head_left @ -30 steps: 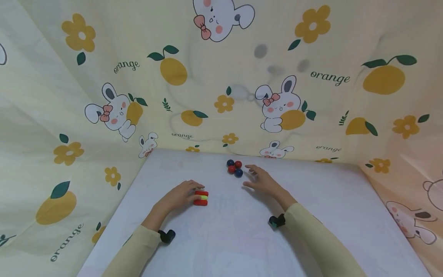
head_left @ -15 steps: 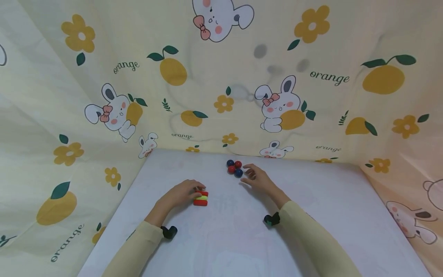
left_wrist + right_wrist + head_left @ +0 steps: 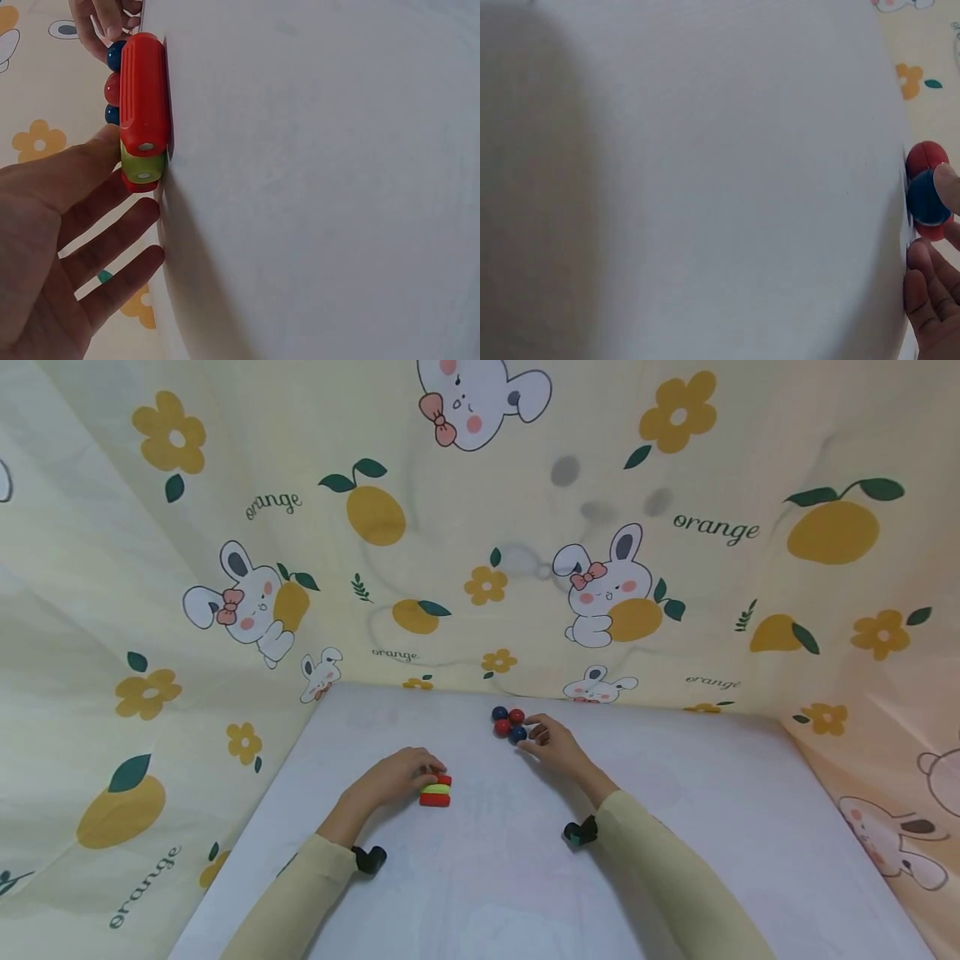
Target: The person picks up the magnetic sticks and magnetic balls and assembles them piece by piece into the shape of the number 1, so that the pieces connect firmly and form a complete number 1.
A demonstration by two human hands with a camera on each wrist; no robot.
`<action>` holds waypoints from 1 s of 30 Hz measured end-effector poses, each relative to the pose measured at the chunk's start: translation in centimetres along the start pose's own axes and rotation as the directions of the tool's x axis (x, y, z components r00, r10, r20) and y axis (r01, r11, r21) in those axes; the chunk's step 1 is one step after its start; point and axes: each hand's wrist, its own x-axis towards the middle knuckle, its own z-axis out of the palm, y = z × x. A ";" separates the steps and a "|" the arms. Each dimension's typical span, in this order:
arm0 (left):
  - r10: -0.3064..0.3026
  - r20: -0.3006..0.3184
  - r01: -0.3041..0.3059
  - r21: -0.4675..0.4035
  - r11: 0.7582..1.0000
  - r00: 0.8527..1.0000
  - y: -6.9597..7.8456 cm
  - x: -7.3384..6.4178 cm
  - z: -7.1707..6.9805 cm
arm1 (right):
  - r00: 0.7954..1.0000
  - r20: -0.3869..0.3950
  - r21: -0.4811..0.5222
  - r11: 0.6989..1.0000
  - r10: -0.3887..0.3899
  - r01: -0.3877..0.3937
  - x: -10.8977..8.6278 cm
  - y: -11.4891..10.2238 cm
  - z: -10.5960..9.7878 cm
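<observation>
On the white table, two red toy rods and a yellow-green rod lie side by side. My left hand has its thumb and index finger around the far red rod. In the left wrist view the near red rod shows ridges and a round dot on its end; the other fingers spread behind. Farther back, two red and two dark blue balls sit clustered. My right hand pinches the near blue ball, its thumb on the ball's side beside a red ball.
A printed cloth with rabbits and fruit rises behind the table and at both sides. A dark wrist camera sits at the left cuff, another camera at the right cuff.
My right hand has moved left to the ball cluster, and its thumb and fingers have closed in. My left fingers have shifted slightly onto the far red rod, uncovering the yellow-green one.
</observation>
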 end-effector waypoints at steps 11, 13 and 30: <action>0.023 0.016 -0.023 0.011 1.000 1.000 -0.1 0.1 -0.3 | 0.999 -0.039 0.002 1.000 0.010 -0.010 0.5 -0.1 0.7; 0.024 0.016 -0.025 0.015 1.000 1.000 -0.1 0.2 -0.3 | 0.999 -0.040 -0.003 1.000 0.015 -0.016 0.5 -0.3 0.8; 0.056 0.004 -0.056 0.035 0.998 0.998 -0.1 0.5 -0.1 | 0.997 -0.062 0.009 0.999 0.052 -0.051 0.1 -0.7 0.9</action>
